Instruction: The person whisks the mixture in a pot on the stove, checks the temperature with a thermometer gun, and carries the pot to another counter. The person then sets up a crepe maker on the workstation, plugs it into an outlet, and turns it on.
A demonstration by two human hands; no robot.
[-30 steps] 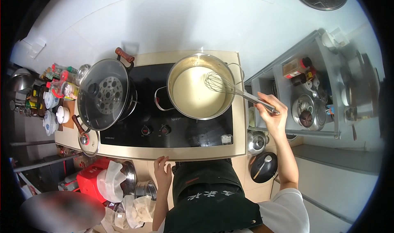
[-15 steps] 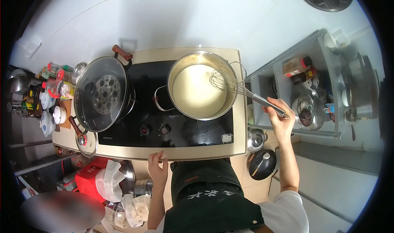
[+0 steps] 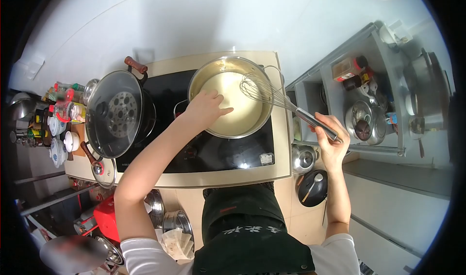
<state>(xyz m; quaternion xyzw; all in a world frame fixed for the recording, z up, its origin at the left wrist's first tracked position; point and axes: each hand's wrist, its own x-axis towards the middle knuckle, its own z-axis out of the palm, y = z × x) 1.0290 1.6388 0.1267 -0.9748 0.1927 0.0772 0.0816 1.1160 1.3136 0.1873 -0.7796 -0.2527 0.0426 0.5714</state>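
A deep steel pot (image 3: 195, 81) with looped handles stands on the right of the black cooktop (image 3: 228, 153), holding a smooth pale-cream liquid (image 3: 238, 115). My left hand (image 3: 208, 107) hovers above the liquid at the pot's left side, thumb and a finger apart; whether its fingertips touch the surface I cannot tell. In my right hand (image 3: 332, 141) is the metal handle of a balloon whisk (image 3: 307, 116). The whisk slants over the pot's right rim, its wire loops over or in the liquid.
On the cooktop's left sits a glass-lidded wok (image 3: 114, 115) with wooden handles. Jars (image 3: 73, 111) and small white pots crowd the far left. A grey shelf (image 3: 359, 149) with utensils stands to the right. Below it are a steel kettle-like pot (image 3: 303, 158) and a black pan (image 3: 313, 190).
My left hand has moved up from the counter's front edge to above the pot. My right hand keeps its grip, with the whisk in nearly the same place. The view has shifted slightly.
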